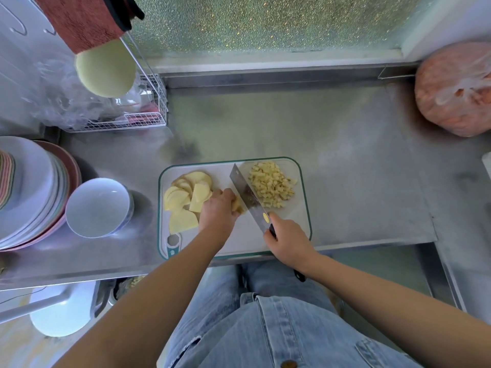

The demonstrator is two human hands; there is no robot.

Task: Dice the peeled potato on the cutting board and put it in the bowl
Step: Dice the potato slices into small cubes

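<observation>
1. Right hand [288,243], lower centre-right: fingers wrapped tight round the black handle of a broad steel cleaver [247,197]. The blade slants toward the upper left, edge down.
2. Left hand [219,211], centre: fingers curled, pinning a small bundle of pale yellow potato strips [238,206] against the blade's left face. Hazard: the knuckles sit just beside the edge, so a slipping wet strip could put a fingertip under the cut.
3. White plastic cutting board with teal rim [297,219], centre. Its near edge lies close to the counter's front lip, so hard chopping may shift it.
4. Flat half-round potato slices [183,200], left part of the board, not yet diced.
5. Heap of small potato dice [271,188], upper right of the board. It lies near the rim, and a sweep of the blade could scatter pieces onto the steel counter [345,155].
6. Round white ceramic bowl [98,207], left of the board, holding nothing. The dice must cross the slices to reach it, so spills are likely.
7. Stack of plates [29,189], far left.
</observation>
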